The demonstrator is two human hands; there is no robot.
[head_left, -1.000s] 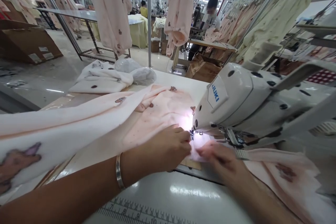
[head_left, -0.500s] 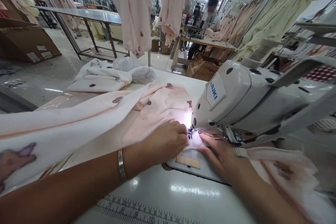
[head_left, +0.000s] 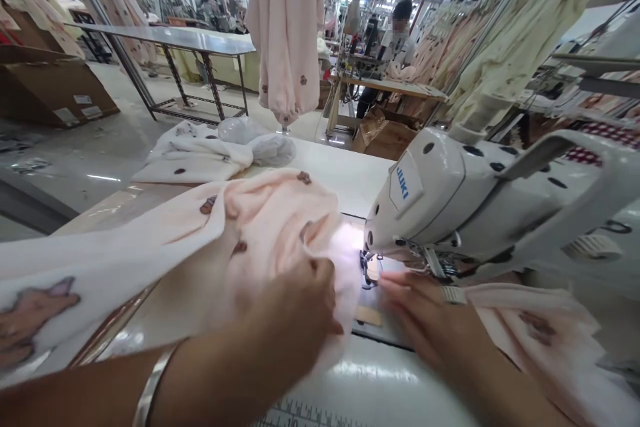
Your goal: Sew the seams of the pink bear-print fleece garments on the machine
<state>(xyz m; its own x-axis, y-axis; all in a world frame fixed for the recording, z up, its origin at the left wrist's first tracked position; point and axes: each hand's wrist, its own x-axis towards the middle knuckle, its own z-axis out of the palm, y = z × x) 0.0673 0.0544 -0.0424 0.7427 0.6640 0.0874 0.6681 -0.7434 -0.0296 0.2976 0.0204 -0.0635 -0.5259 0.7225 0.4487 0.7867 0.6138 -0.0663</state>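
A pale pink fabric piece (head_left: 265, 220) with small brown bear prints lies bunched on the sewing table, left of the needle. My left hand (head_left: 295, 313) is closed on a fold of this fabric and holds it lifted off the table. My right hand (head_left: 430, 320) lies flat with its fingers stretched toward the needle area (head_left: 367, 267), resting on the machine bed. The white Juki sewing machine (head_left: 450, 193) has its head over the lit needle spot. More of the pink fabric (head_left: 530, 327) trails to the right under the machine arm.
A pile of white printed fabric and a plastic bag (head_left: 210, 150) sits at the table's far edge. Pink garments (head_left: 287, 27) hang overhead. Cardboard boxes (head_left: 45, 83) stand at the left. Another person (head_left: 395, 40) sits at a far workstation. A ruler strip (head_left: 300, 417) runs along the near edge.
My left hand has pulled back from the needle and gathered the pink fabric up into a bunch. My right hand stays flat by the presser foot.
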